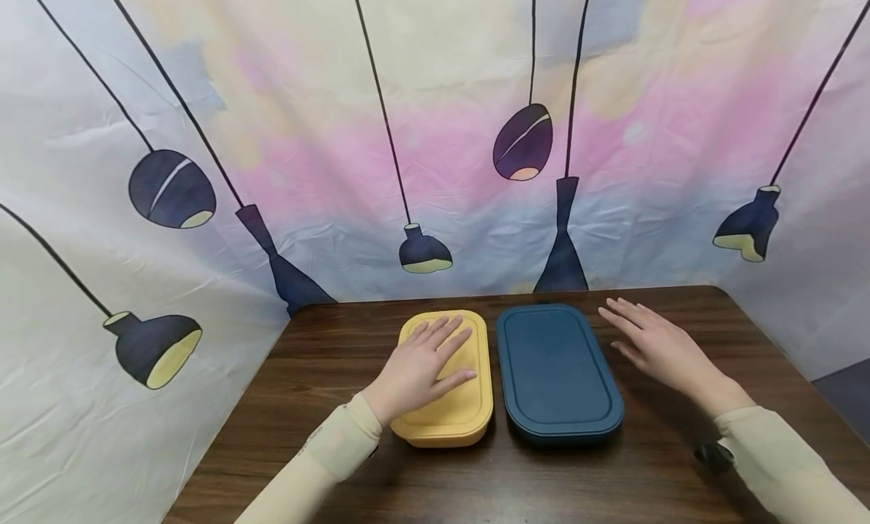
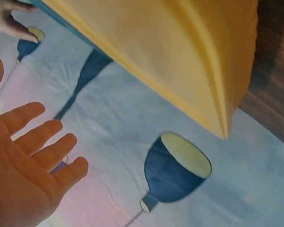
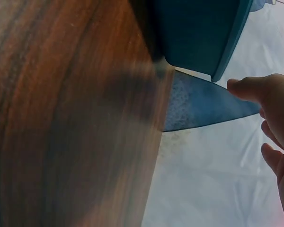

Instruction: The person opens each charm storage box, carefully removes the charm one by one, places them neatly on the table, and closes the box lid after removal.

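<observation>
A yellow lidded box (image 1: pixel 469 403) and a dark blue lidded box (image 1: pixel 560 369) lie side by side on the table, a narrow gap between them. Above the yellow lid hovers my left hand (image 1: pixel 424 365), its fingers straight and spread. The left wrist view shows a gap between that palm (image 2: pixel 23 175) and the yellow box (image 2: pixel 146 42). My right hand (image 1: pixel 662 346) is held in the air to the right of the blue box, fingers extended, holding nothing. In the right wrist view its thumb (image 3: pixel 248 89) is near the blue box's edge (image 3: pixel 227 42) but apart from it.
The brown wooden table (image 1: pixel 326 373) has its far edge just behind both boxes. A cloth backdrop (image 1: pixel 469 199) printed with hanging lamps rises behind it and along the left side. A dark band (image 1: pixel 714 457) is on the right wrist.
</observation>
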Motion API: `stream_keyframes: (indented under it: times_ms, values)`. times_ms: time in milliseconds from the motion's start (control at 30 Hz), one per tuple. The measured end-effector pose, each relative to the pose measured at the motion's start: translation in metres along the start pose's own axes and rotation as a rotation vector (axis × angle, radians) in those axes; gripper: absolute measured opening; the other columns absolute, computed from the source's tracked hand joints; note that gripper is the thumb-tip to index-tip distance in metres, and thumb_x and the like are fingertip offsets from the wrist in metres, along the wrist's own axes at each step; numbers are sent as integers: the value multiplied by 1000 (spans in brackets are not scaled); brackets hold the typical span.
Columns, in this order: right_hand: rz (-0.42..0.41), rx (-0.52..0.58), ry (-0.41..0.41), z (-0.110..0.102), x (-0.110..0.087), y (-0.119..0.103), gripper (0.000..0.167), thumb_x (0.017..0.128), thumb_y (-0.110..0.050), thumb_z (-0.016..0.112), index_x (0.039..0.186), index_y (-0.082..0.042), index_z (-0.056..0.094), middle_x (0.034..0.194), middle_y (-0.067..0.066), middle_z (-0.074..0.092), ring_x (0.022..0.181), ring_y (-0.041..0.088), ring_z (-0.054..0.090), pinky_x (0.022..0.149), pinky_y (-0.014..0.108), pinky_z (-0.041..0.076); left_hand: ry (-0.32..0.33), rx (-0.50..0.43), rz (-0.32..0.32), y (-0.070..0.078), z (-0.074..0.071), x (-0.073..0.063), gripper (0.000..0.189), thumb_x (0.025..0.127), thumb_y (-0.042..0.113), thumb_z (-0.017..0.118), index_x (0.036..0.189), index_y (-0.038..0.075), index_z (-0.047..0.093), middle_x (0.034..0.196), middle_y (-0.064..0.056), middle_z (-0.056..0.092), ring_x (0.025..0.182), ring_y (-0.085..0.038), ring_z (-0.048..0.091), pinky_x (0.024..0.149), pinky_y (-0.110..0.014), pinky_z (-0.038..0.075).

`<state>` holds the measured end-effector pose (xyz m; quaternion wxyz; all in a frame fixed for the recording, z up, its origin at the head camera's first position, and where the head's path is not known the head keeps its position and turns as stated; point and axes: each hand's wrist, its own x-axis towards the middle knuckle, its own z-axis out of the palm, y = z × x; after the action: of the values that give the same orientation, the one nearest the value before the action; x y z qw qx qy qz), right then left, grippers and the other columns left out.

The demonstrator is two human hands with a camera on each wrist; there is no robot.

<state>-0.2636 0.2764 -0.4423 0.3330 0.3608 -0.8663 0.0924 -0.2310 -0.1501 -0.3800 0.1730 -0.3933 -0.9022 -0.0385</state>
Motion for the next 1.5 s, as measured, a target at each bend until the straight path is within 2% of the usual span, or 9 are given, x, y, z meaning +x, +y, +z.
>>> stream_keyframes:
  times_ms: [67, 100, 400, 567, 800, 1067, 1300, 1500]
  values:
    - [3, -3, -10, 2, 0, -2, 78, 68, -3, 89, 140, -2, 58, 139, 24, 57, 123, 42, 56, 107, 49, 42, -18, 2, 19, 5, 3, 0, 65, 101, 53, 55, 151, 11, 49, 156, -14, 43, 143, -34, 40, 115, -50, 32]
    - [3, -5, -14, 3, -1, -2, 79, 67, -2, 89, 140, -2, 59, 138, 24, 57, 123, 42, 57, 106, 49, 43, -28, 6, 30, 7, 5, 0, 65, 101, 53, 54, 151, 11, 49, 156, -14, 43, 143, -33, 40, 115, -50, 32]
    - [1, 24, -74, 9, -2, -12, 74, 68, 1, 89, 137, -2, 61, 139, 22, 57, 122, 40, 58, 93, 56, 49, -99, 51, 99, 28, 18, -1, 66, 101, 57, 50, 151, 15, 48, 156, -9, 44, 143, -29, 41, 116, -45, 32]
    - [-2, 21, -90, 13, -3, -16, 72, 69, 1, 88, 136, 0, 61, 138, 23, 57, 118, 42, 60, 90, 56, 52, -98, 79, 158, 37, 24, -3, 64, 103, 57, 47, 151, 15, 49, 155, -8, 46, 142, -28, 42, 114, -46, 35]
    - [0, 36, -129, 17, -5, -19, 67, 76, 0, 83, 139, -1, 60, 140, 22, 56, 120, 41, 59, 85, 52, 55, -118, 56, 207, 47, 31, -3, 62, 104, 56, 45, 151, 16, 50, 155, -9, 45, 143, -27, 41, 114, -46, 36]
    - [-7, 46, -143, 18, -4, -24, 63, 76, 7, 80, 137, -1, 62, 139, 22, 58, 117, 42, 61, 85, 54, 54, -145, 75, 228, 53, 37, -2, 60, 105, 54, 44, 152, 17, 49, 155, -7, 45, 143, -25, 41, 114, -45, 36]
    - [-5, 34, -147, 19, -4, -26, 63, 76, 6, 80, 136, -3, 63, 138, 21, 59, 115, 43, 62, 88, 55, 53, -180, 90, 250, 56, 41, 0, 58, 105, 52, 46, 151, 18, 49, 154, -7, 46, 143, -24, 42, 113, -44, 38]
    - [3, 25, -153, 20, -4, -26, 61, 77, 6, 80, 135, -2, 64, 138, 21, 59, 116, 40, 62, 83, 52, 55, -164, 117, 266, 58, 44, 1, 57, 105, 52, 47, 150, 18, 51, 153, -8, 47, 141, -23, 44, 111, -41, 40]
